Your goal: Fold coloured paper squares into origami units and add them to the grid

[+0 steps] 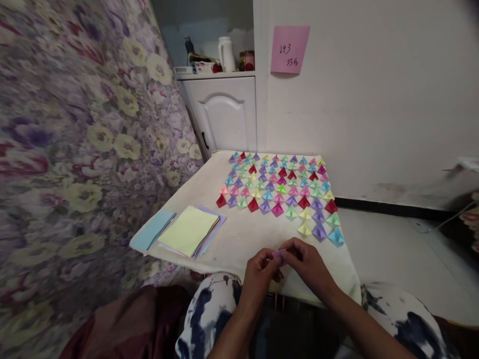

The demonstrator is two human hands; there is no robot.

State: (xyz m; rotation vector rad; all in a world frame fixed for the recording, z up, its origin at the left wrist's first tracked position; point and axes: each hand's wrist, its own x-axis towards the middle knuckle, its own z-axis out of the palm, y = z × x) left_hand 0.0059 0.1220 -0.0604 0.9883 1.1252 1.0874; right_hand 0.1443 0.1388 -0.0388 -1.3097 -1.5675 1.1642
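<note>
My left hand (260,274) and my right hand (309,264) meet over the near edge of a small cloth-covered table (247,234). Both pinch one small folded piece of purple paper (279,254) between their fingertips. Beyond them, rows of several small folded paper pyramids (279,187) in many colours cover the far half of the table. A stack of square coloured paper sheets (190,232), light green on top, lies at the table's left, with a blue sheet (153,229) beside it.
A floral fabric surface (75,149) rises along the left. A white wall with a pink note (290,49) stands behind the table. A white cabinet (222,109) with a jug and jars is at the back. My knees in patterned trousers (209,314) sit under the table.
</note>
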